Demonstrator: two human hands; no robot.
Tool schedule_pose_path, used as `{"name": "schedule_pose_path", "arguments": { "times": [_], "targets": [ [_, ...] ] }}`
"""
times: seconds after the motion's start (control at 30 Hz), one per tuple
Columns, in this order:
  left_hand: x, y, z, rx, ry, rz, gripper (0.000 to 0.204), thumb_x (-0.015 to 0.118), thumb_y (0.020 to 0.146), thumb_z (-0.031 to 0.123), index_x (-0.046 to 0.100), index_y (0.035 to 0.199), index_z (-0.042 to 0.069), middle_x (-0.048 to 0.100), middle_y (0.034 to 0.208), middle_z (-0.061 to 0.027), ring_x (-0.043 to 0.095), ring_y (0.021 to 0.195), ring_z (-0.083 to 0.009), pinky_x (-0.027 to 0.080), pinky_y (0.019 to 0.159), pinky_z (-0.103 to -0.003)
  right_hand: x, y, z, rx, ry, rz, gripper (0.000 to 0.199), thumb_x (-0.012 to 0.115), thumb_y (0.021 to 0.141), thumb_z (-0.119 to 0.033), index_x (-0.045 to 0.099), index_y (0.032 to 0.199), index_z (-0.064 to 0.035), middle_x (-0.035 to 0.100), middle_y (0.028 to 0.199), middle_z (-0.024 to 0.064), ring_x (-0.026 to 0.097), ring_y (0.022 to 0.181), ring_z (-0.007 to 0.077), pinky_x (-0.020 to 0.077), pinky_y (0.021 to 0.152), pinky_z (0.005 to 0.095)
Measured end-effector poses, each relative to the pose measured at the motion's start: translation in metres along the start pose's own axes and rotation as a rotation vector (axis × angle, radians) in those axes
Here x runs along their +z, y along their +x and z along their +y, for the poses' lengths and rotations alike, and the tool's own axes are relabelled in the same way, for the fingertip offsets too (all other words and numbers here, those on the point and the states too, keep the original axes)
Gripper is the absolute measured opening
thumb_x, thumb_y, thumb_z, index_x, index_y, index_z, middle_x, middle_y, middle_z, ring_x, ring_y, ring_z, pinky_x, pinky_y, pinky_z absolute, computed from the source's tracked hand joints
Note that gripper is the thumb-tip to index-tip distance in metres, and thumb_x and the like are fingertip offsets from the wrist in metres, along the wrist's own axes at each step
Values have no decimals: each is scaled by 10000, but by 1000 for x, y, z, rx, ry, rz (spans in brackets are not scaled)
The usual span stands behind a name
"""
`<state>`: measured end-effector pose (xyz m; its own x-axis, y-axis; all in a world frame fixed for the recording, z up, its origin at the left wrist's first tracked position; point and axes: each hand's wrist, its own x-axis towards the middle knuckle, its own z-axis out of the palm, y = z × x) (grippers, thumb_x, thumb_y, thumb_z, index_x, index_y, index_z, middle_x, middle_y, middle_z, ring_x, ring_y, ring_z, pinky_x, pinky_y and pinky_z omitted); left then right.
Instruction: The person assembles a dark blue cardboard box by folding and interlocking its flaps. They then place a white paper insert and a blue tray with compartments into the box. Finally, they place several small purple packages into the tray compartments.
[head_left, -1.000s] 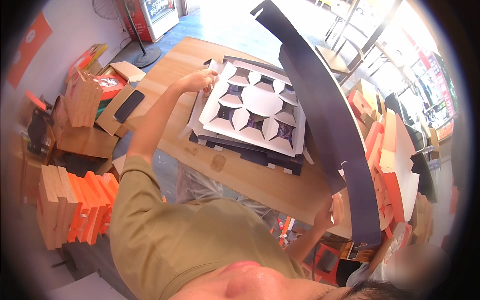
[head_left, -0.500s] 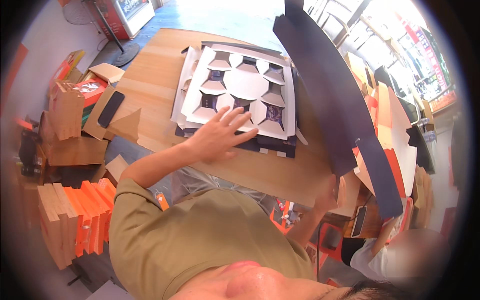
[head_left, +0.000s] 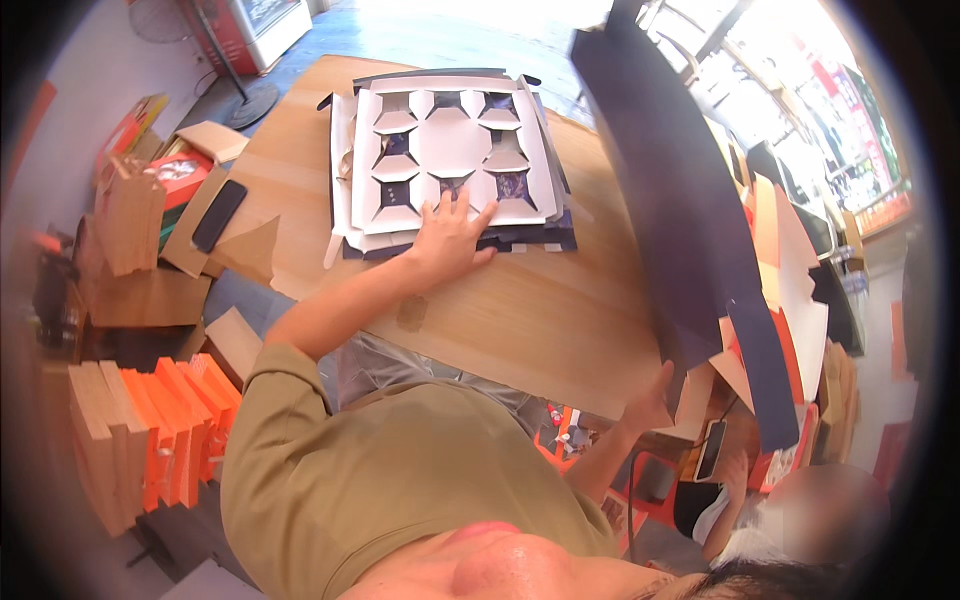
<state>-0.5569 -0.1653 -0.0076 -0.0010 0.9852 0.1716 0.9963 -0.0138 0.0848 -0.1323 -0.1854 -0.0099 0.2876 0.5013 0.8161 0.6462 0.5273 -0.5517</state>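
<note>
On the wooden table lies a white cardboard insert (head_left: 449, 147) with several slanted-sided openings around a square middle; dark printed panels show through some of them. Beneath it, a dark blue box or sheet (head_left: 556, 236) juts out at the near edge. My left hand (head_left: 448, 243) rests open on the insert's near side, fingers spread and fingertips by the middle opening. At the table's right edge, my right hand (head_left: 648, 402) is beside the lower end of a long dark cardboard sheet (head_left: 690, 210) that stands tilted upright. Its thumb points up; the other fingers are mostly hidden.
Flattened orange boxes (head_left: 180, 430) stand in a row at lower left. A black phone (head_left: 219, 216) lies on cardboard at the left. A standing fan (head_left: 245, 105) is beyond the table. More cartons (head_left: 795, 280) and a seated person (head_left: 735, 520) are at the right.
The insert and the dark layer under it have moved away from me and left, turning slightly. My left hand has followed forward. The dark sheet has shifted a little to the right.
</note>
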Motion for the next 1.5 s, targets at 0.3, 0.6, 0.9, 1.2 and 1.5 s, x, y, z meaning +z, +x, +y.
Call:
{"name": "schedule_pose_path", "arguments": {
  "times": [0.3,0.6,0.9,1.2,1.5],
  "targets": [
    [-4,27,-74,-201,-8,-93,779,658,1016,612,406,1685,302,432,1634,-325,395,1536,-535,322,1202,-676,11,-7,-18,-192,-90,-109,145,797,955,59,767,1092,100,798,1113,196,776,933,280,622,811,381],
    [4,10,-125,-172,41,34,754,662,1026,583,411,1679,304,500,1580,-298,416,1533,-483,306,1231,-661,9,-45,3,-219,-81,-436,214,684,1007,6,764,1188,89,789,1167,234,776,1053,410,632,919,454],
    [-4,8,-150,-202,36,-10,869,674,974,667,406,1691,256,485,1657,-195,367,1592,-406,234,1308,-598,25,-26,-30,-158,-35,-146,137,788,962,50,779,1089,99,800,1050,213,780,926,363,620,819,405],
    [-15,4,-215,-24,31,112,876,793,898,546,478,1628,177,551,1572,-181,414,1539,-419,278,1300,-571,19,-25,-26,-26,93,-125,147,801,969,10,771,1069,114,793,1090,223,770,965,336,612,869,422],
    [-65,30,-162,54,174,362,745,808,849,581,656,1375,76,680,1272,-201,521,1388,-456,363,1198,-588,15,-24,-31,-88,96,-182,123,768,974,47,764,1085,101,796,1104,210,773,1010,352,612,911,427]
  ]
}}
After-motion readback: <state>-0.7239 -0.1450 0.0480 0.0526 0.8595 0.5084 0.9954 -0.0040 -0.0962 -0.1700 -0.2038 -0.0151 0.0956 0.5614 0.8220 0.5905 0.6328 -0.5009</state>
